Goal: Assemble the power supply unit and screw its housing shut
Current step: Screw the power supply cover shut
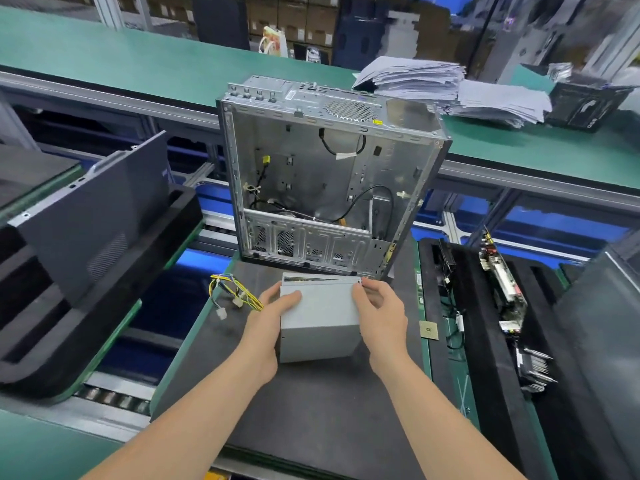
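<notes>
Head-worn view, steeply downward, close.

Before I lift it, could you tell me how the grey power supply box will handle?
The power supply box looks like rigid sheet metal, so probably stiff and heavyish. Smooth faces may slip. Its wire bundle likely dangles floppily and may snag.

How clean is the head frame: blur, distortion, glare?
Head view: centre sharp, with PSU, chassis, left hand and right hand crisp; far boxes at the top smeared; wide-angle lens bows the rail and stretches the edges; light even, weak shadows, mild sheen on the chassis.
</notes>
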The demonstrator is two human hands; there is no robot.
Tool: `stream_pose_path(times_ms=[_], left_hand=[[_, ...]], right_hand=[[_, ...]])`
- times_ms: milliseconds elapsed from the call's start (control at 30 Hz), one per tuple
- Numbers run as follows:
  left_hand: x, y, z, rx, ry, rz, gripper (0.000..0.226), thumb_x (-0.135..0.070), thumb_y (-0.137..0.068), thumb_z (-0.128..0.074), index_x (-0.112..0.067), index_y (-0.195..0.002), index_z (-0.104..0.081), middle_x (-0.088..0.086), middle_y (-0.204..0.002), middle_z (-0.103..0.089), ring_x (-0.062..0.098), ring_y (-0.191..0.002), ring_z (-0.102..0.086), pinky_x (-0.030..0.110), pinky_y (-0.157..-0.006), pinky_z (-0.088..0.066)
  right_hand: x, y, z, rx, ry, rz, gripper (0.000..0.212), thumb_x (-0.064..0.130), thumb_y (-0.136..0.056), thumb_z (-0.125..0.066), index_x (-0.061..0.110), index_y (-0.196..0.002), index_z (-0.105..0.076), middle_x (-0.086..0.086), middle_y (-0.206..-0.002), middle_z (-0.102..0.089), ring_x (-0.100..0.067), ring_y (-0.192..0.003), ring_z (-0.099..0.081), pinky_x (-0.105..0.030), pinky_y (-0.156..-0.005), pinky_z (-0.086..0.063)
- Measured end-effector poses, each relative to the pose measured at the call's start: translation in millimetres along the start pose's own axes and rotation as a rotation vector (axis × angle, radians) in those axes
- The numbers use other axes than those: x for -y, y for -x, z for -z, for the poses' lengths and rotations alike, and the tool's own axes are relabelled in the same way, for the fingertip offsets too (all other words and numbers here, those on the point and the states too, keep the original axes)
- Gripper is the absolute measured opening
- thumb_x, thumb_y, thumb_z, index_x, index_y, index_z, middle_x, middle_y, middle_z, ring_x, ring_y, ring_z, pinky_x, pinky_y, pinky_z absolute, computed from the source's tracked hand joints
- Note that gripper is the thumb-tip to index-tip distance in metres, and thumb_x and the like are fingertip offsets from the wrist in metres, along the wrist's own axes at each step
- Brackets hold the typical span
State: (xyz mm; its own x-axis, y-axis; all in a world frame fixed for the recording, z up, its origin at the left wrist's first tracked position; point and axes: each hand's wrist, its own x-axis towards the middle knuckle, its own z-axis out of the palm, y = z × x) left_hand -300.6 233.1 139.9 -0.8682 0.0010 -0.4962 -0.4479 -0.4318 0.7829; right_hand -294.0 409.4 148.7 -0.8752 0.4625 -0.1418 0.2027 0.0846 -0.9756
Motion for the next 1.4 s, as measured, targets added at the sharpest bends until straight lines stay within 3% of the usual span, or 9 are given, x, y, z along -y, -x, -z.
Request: stream_pose_path(times_ms=[133, 400, 533, 667, 800, 1100, 1233, 1400], left_hand=[[2, 0, 1, 0.017, -0.005, -0.012, 0.05, -0.026, -0.088, -0.076, -0.034, -0.135, -0.062, -0.007, -0.113, -0.078, 0.007, -0.084, -0.077, 0.018, -0.051, -0.053], [2, -2, 3, 0.024, -0.025, -0.01, 0.048, -0.028, -0.086, -0.078, -0.039, -0.131, -0.063, -0.009, -0.112, -0.078, 0.008, -0.087, -0.077, 0.019, -0.052, -0.055], [4, -1, 3, -0.005, -0.054, -0.024, 0.044, -0.042, -0.082, -0.081, -0.046, -0.123, -0.065, -0.014, -0.111, -0.078, 0.01, -0.093, -0.076, 0.026, -0.062, -0.054], [6, -2, 1, -0.06, -0.063, -0.041, 0.041, -0.049, -0.08, -0.082, -0.047, -0.118, -0.067, -0.015, -0.11, -0.077, 0.013, -0.1, -0.074, 0.031, -0.069, -0.052], [2, -2, 2, -0.071, -0.068, -0.041, 0.04, -0.047, -0.08, -0.082, -0.042, -0.116, -0.067, -0.013, -0.106, -0.078, 0.01, -0.089, -0.074, 0.028, -0.062, -0.051], [2, -8, 0, -0.105, -0.037, -0.038, 0.034, -0.043, -0.08, -0.085, -0.037, -0.111, -0.071, -0.009, -0.099, -0.08, 0.012, -0.079, -0.075, 0.023, -0.049, -0.051], [3, -8, -1, -0.129, -0.048, -0.061, 0.034, -0.046, -0.081, -0.083, -0.038, -0.111, -0.07, -0.007, -0.108, -0.077, 0.02, -0.099, -0.072, 0.032, -0.068, -0.051], [3, -5, -1, -0.049, -0.067, -0.094, 0.035, -0.047, -0.086, -0.079, -0.038, -0.117, -0.065, -0.009, -0.118, -0.074, 0.018, -0.107, -0.07, 0.035, -0.075, -0.051]], right_hand=[[-1, -4, 2, 0.023, -0.024, -0.04, 0.018, 0.034, -0.096, -0.071, 0.034, -0.114, -0.072, 0.016, -0.108, -0.073, 0.002, -0.102, -0.065, -0.024, -0.082, -0.05], [-2, -16, 4, 0.086, -0.046, -0.127, 0.02, 0.029, -0.098, -0.069, 0.037, -0.116, -0.072, 0.012, -0.114, -0.071, -0.011, -0.11, -0.065, -0.031, -0.081, -0.052], [2, -23, 5, 0.134, -0.039, -0.191, 0.021, 0.023, -0.098, -0.067, 0.036, -0.114, -0.073, 0.011, -0.119, -0.069, -0.016, -0.116, -0.064, -0.044, -0.102, -0.051], [6, -26, 4, 0.156, 0.019, -0.214, 0.018, 0.026, -0.097, -0.064, 0.037, -0.111, -0.07, 0.012, -0.117, -0.069, -0.02, -0.116, -0.063, -0.049, -0.103, -0.05], [6, -27, 4, 0.194, 0.028, -0.197, 0.016, 0.028, -0.098, -0.062, 0.036, -0.11, -0.069, 0.008, -0.114, -0.071, -0.022, -0.109, -0.064, -0.038, -0.08, -0.047], [1, -23, -1, 0.172, 0.074, -0.083, 0.009, 0.037, -0.103, -0.057, 0.038, -0.103, -0.065, 0.024, -0.083, -0.069, -0.013, -0.084, -0.059, -0.034, -0.069, -0.041], [1, -18, -1, 0.153, 0.157, -0.036, 0.009, 0.047, -0.102, -0.052, 0.047, -0.104, -0.061, 0.028, -0.093, -0.069, 0.0, -0.091, -0.06, -0.029, -0.068, -0.043], [0, -12, -15, 0.03, 0.255, 0.131, 0.006, 0.04, -0.096, -0.058, 0.039, -0.097, -0.064, 0.033, -0.091, -0.064, 0.015, -0.085, -0.055, -0.028, -0.062, -0.038]])
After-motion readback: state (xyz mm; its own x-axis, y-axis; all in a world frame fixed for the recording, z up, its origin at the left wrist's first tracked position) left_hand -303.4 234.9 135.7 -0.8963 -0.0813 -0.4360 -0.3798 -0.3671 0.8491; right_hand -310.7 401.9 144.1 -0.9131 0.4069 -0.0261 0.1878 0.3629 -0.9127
